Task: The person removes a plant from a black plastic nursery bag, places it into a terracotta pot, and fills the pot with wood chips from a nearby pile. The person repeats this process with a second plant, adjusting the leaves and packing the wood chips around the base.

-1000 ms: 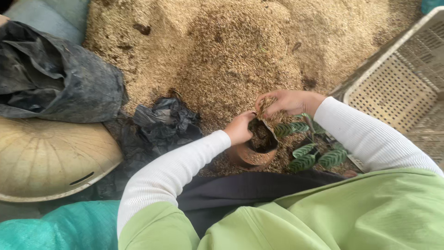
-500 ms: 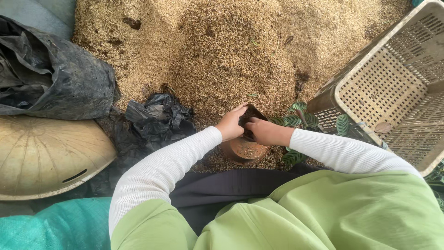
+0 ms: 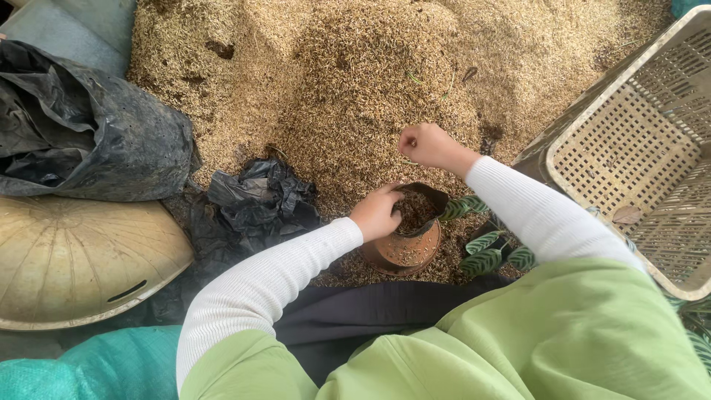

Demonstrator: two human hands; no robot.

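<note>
a: where's the black nursery bag (image 3: 417,211)?
b: low centre, sitting in a brown pot (image 3: 402,252), part filled with husk mix. the left hand (image 3: 376,212) grips its near rim.
a: and the right hand (image 3: 428,145)?
b: raised above the bag, clenched in a fist over the husk pile (image 3: 355,81); what it encloses i cannot tell.
a: around them?
b: striped-leaf plants (image 3: 489,248) just right of the pot, a beige plastic crate (image 3: 637,148) farther right, crumpled black bags (image 3: 252,204) to the left.
</note>
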